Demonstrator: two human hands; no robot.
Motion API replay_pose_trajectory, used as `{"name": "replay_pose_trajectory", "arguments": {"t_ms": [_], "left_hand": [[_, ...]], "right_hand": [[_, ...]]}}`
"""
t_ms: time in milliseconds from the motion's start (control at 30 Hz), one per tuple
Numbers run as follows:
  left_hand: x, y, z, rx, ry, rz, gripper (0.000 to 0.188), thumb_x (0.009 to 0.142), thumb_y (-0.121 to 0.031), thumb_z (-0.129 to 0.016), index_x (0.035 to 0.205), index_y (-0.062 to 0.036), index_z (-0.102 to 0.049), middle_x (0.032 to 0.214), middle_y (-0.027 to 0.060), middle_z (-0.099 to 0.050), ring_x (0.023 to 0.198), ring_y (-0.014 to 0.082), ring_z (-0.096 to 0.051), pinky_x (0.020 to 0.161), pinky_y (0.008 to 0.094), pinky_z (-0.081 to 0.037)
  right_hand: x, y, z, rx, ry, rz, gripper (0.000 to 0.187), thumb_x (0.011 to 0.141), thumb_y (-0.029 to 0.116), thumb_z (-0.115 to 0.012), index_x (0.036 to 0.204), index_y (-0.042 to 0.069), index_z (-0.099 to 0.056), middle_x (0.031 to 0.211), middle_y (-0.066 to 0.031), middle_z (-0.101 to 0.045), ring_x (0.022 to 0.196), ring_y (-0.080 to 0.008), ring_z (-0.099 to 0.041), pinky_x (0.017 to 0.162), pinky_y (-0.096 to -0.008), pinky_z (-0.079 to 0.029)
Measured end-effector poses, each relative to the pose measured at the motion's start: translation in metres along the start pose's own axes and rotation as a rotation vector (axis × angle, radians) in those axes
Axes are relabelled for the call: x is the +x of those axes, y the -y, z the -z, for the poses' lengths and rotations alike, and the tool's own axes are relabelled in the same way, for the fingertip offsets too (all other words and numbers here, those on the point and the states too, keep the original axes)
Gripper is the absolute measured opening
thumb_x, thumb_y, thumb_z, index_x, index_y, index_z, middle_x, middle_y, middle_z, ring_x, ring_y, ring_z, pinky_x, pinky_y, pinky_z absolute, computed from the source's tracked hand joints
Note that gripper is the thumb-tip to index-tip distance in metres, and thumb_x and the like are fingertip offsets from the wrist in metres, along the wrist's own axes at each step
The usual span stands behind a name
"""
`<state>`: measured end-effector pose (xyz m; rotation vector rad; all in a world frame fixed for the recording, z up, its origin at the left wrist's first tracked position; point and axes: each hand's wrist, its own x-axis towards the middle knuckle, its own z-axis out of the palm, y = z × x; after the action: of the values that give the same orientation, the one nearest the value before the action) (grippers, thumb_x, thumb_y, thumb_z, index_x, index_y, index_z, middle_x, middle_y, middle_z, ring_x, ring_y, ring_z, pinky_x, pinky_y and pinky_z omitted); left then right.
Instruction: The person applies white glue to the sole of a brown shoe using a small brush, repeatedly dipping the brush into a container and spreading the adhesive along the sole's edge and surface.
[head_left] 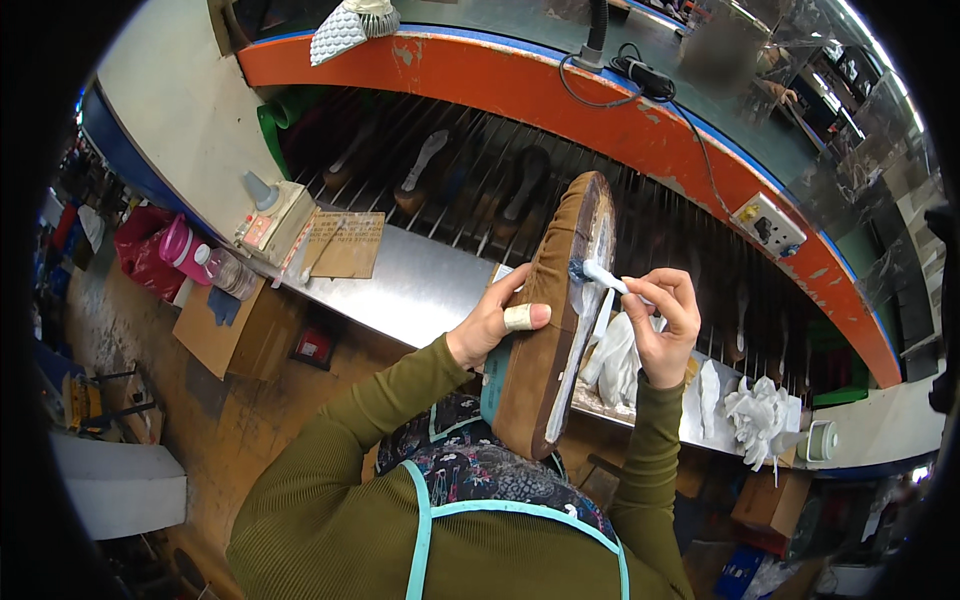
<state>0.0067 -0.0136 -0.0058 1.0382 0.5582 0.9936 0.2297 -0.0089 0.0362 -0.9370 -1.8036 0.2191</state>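
Olive ribbed top nearest the camera, both sleeves reaching forward; patterned apron with turquoise trim over the front. Next, big curved orange panel across the far side, paint chipped, blue line along its upper edge, white socket plate on the right part. Below it, rack of metal bars, dim, several shoe-like items on it. Shiny metal tabletop runs along the near side of the rack. Cardboard box stands lower left, flap out.

Brown shoe, long, suede-looking, is held up in front of the apron, on its side, sole edge facing right and smeared whitish. Hands apart, one each side of it: left hand clamped on the shoe's left side, thumb taped and lying across the brown upper; right hand raised on the right, thumb and fingers pinched on an applicator.

Crumpled white cloth behind the shoe, below the right hand; another white bundle farther right. Flat cardboard piece at left on the tabletop. Clear bottle beside a pink bottle. Smallest: white applicator, tip touching the shoe's sole edge.
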Motion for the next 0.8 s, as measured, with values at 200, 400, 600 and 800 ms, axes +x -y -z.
{"name": "replay_pose_trajectory", "arguments": {"t_ms": [200,400,600,800], "left_hand": [[-0.002,-0.006,0.005,-0.022,0.006,0.027,0.096,0.075,-0.056,-0.071,0.142,-0.0016,-0.029,0.133,0.0126,-0.047,0.122,0.0217,-0.049,0.102,0.0358,-0.041],[0.002,0.002,0.012,-0.105,0.012,0.004,0.080,0.080,-0.045,-0.069,0.138,-0.0002,-0.036,0.128,0.0133,-0.051,0.117,0.0211,-0.052,0.100,0.0339,-0.043],[0.004,0.009,0.015,-0.182,0.051,0.061,0.083,0.082,-0.052,-0.066,0.139,-0.0015,-0.035,0.128,0.0138,-0.052,0.117,0.0218,-0.054,0.099,0.0355,-0.046],[-0.001,0.017,0.009,-0.198,0.024,0.086,0.081,0.084,-0.059,-0.060,0.136,-0.0005,-0.040,0.125,0.0167,-0.055,0.114,0.0232,-0.057,0.098,0.0374,-0.048]], "right_hand": [[-0.011,-0.002,-0.005,0.028,-0.004,-0.073,0.018,0.073,0.004,-0.076,0.090,0.008,-0.074,0.089,-0.0028,-0.059,0.074,-0.0128,-0.051,0.058,-0.0245,-0.041],[-0.018,0.000,-0.004,0.037,0.044,-0.066,0.017,0.073,0.004,-0.077,0.089,0.008,-0.074,0.089,-0.0028,-0.059,0.075,-0.0134,-0.052,0.058,-0.0243,-0.041],[-0.025,-0.003,0.001,0.172,0.133,-0.084,0.016,0.075,0.002,-0.075,0.090,0.004,-0.073,0.091,-0.0045,-0.058,0.076,-0.0117,-0.055,0.059,-0.0232,-0.043],[-0.047,-0.007,-0.023,0.178,-0.139,-0.329,0.014,0.082,0.003,-0.070,0.095,-0.001,-0.071,0.091,-0.0058,-0.056,0.077,-0.0110,-0.054,0.064,-0.0227,-0.045]]}}
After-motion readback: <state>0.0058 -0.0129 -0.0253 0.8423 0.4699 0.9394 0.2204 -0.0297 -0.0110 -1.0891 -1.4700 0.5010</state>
